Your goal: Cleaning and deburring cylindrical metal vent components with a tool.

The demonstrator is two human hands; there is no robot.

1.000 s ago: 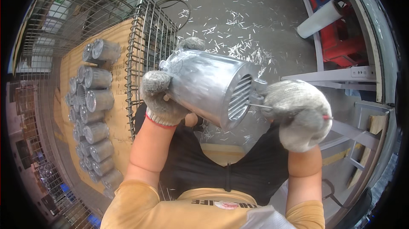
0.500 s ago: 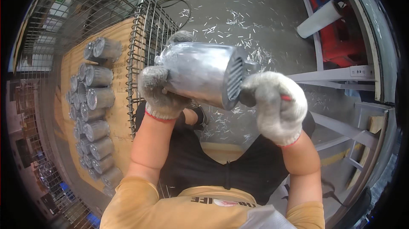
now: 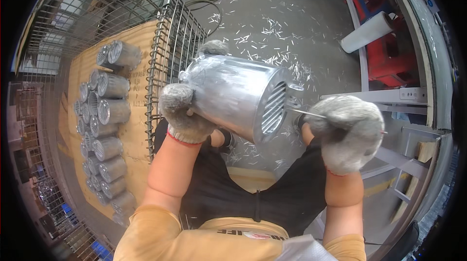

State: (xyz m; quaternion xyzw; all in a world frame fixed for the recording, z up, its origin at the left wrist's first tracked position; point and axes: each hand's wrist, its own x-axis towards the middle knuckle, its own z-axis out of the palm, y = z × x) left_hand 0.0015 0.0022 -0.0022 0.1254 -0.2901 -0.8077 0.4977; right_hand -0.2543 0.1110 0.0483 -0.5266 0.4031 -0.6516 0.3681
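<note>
My gloved left hand (image 3: 181,113) is closed around the back end of a shiny cylindrical metal housing (image 3: 228,91), held above my lap and lying nearly sideways. Diagonal slots cut its right end face, and small lugs stick out at that rim. Beside this face, my gloved right hand (image 3: 352,130) is closed on a slim hand tool with a thin metal shaft (image 3: 314,113). The shaft points left toward a lug; whether its tip touches cannot be told. The tool's handle is mostly hidden in the glove.
Several similar metal housings (image 3: 109,149) lie in rows on a cardboard sheet (image 3: 138,91) to my left, beside a wire mesh cage (image 3: 168,42). Bright metal slivers (image 3: 277,32) litter the floor ahead. A white roll (image 3: 367,32) leans near red stools and a white frame at right.
My right hand has moved right and slightly down, away from the slotted face, so the tool's shaft now shows. The housing has turned a little, with its slotted end lower and more visible.
</note>
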